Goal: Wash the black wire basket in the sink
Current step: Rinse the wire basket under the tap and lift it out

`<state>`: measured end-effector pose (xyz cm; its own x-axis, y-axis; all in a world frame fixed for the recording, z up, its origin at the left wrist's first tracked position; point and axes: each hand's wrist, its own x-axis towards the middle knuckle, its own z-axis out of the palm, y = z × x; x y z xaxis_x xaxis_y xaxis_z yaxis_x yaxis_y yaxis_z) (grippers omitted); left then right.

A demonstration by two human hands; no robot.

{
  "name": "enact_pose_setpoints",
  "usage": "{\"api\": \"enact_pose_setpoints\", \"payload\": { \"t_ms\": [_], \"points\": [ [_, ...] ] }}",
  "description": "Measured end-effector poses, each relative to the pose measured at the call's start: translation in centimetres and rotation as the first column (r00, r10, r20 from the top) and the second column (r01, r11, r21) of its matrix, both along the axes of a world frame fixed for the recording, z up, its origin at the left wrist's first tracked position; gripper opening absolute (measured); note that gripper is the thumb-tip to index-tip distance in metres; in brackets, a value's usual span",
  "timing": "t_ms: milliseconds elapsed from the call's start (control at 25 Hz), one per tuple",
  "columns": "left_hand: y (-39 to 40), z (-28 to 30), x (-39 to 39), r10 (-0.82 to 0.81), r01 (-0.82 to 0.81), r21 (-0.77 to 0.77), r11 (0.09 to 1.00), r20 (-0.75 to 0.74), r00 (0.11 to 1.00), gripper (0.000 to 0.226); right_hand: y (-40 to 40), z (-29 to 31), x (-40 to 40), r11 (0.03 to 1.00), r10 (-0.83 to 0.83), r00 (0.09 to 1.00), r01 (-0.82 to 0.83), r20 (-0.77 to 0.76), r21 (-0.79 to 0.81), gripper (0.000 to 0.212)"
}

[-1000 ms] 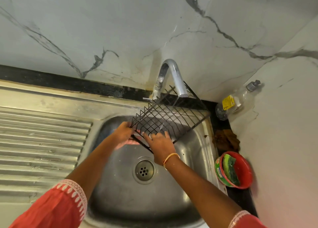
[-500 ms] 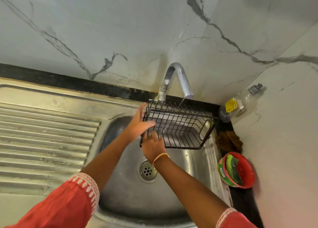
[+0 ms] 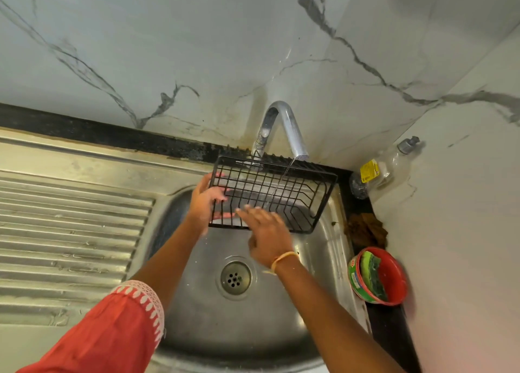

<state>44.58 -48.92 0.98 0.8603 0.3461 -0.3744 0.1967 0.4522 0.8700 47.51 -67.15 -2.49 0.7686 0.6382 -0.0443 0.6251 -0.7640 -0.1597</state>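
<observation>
Red sleeve (image 3: 112, 330), white trim, lower left of frame. Drain (image 3: 235, 277), centre of the steel sink (image 3: 202, 330), lower middle. Ribbed drainboard (image 3: 70, 232), left of frame.

Right hand (image 3: 267, 236), middle of frame, yellow bangle (image 3: 282, 260) at the wrist: fingers spread flat, blurred, fingertips at the near rim of the basket; grip wide, holding nothing.

Left hand (image 3: 206, 201), just left of it: grip closed on the basket's left end, fingers showing through the wires.

Basket (image 3: 270, 194), black wire, held above the sink bowl, open side toward the camera, centre of frame. A thin stream of water falls from the tap (image 3: 284, 128) into it.

Red bowl (image 3: 378, 277) with green scrubber (image 3: 371, 277), on the black desk (image 3: 391, 333) at right. Brown cloth (image 3: 364, 229) above it. Clear bottle (image 3: 385, 167), yellow label, leaning in the corner at right.

Marble wall (image 3: 197, 35), grey veins, upper frame.
</observation>
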Motion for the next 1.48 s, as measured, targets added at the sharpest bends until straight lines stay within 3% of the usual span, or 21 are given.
{"api": "enact_pose_setpoints", "payload": {
  "t_ms": [120, 200, 320, 440, 520, 600, 680, 760, 800, 840, 920, 960, 1040, 1080, 1160, 1280, 1400, 1480],
  "points": [
    [1.4, -0.1, -0.3, -0.009, 0.01, -0.128, 0.992, 0.006, 1.0, 0.074, -2.9, 0.2, 1.3, 0.935, -0.332, 0.942, 0.336, 0.054, -0.114, 0.066],
    [0.2, 0.0, -0.5, -0.016, 0.021, -0.165, 0.986, 0.03, 0.999, 0.077, 0.5, 0.7, 0.3, 0.888, -0.41, 0.91, 0.415, 0.069, -0.2, 0.069],
    [-1.3, -0.3, -0.6, -0.006, 0.014, -0.133, 0.991, 0.055, 0.998, 0.079, 5.4, 0.4, -2.3, 0.96, -0.198, 0.978, 0.181, -0.062, -0.214, 0.075],
    [0.5, -0.3, -0.7, -0.009, 0.011, -0.044, 0.999, 0.051, 0.999, 0.085, 1.3, 0.4, -0.8, 0.998, -0.005, 0.997, 0.0, -0.074, -0.067, 0.087],
    [1.8, -0.2, -1.1, -0.011, 0.014, -0.078, 0.997, 0.033, 0.999, 0.085, -2.5, 0.0, 0.3, 0.979, -0.184, 0.983, 0.181, -0.022, -0.094, 0.081],
    [1.5, 0.0, -1.2, -0.024, 0.029, -0.116, 0.993, 0.042, 0.999, 0.085, -2.2, 0.3, 0.2, 0.877, -0.437, 0.9, 0.428, 0.009, -0.218, 0.064],
    [0.3, -0.3, -1.0, -0.005, 0.009, -0.116, 0.993, 0.037, 0.999, 0.082, 1.6, 0.8, -1.3, 0.847, -0.479, 0.878, 0.456, -0.02, -0.272, 0.068],
    [-0.8, -0.5, -1.0, 0.011, -0.008, -0.088, 0.996, 0.028, 1.0, 0.078, 4.4, 0.6, -3.2, 0.957, -0.229, 0.97, 0.209, -0.082, -0.203, 0.072],
    [-0.9, -0.5, -1.1, 0.017, -0.017, -0.057, 0.998, 0.006, 1.0, 0.073, 4.6, 0.9, -3.4, 0.993, -0.09, 0.982, 0.076, -0.165, -0.086, 0.066],
    [-0.6, -0.2, -1.3, 0.022, -0.023, -0.028, 0.999, -0.046, 0.999, 0.068, 3.9, 1.5, -2.9, 0.995, -0.019, 0.959, 0.045, -0.282, 0.087, 0.056],
    [0.7, 0.1, -1.7, -0.036, 0.033, -0.018, 0.999, -0.166, 0.985, 0.067, 1.6, 1.9, -0.6, 0.916, -0.049, 0.892, 0.22, -0.45, 0.335, 0.043],
    [1.3, 0.2, -2.0, -0.106, 0.099, -0.043, 0.994, -0.202, 0.974, 0.069, 0.6, 2.2, 0.8, 0.866, -0.159, 0.905, 0.32, -0.395, 0.385, 0.039],
    [1.9, 0.7, -2.4, -0.256, 0.235, -0.119, 0.965, -0.202, 0.945, 0.068, -0.2, 2.8, 2.6, 0.865, -0.422, 0.906, 0.412, -0.032, 0.287, 0.033],
    [1.8, 0.9, -2.5, -0.291, 0.266, -0.146, 0.953, -0.193, 0.937, 0.064, 0.1, 2.7, 3.1, 0.874, -0.468, 0.873, 0.435, 0.134, 0.216, 0.033],
    [1.5, 1.1, -2.6, -0.29, 0.263, -0.158, 0.952, -0.183, 0.939, 0.053, 0.8, 2.7, 2.9, 0.927, -0.371, 0.875, 0.369, 0.31, 0.07, 0.043],
    [1.9, 0.6, -2.4, -0.263, 0.246, -0.109, 0.963, -0.201, 0.944, 0.053, -0.7, 2.7, 3.3, 0.992, 0.025, 0.9, 0.031, 0.434, -0.121, 0.05],
    [1.3, 0.3, -2.3, -0.281, 0.275, -0.059, 0.96, -0.227, 0.932, 0.044, -1.0, 2.5, 3.2, 0.862, 0.506, 0.774, -0.43, 0.382, -0.269, 0.054],
    [0.2, 0.7, -2.0, -0.321, 0.311, -0.081, 0.947, -0.202, 0.925, 0.035, 0.5, 2.3, 2.9, 0.76, 0.641, 0.716, -0.545, 0.275, -0.355, 0.064]
  ]
}}
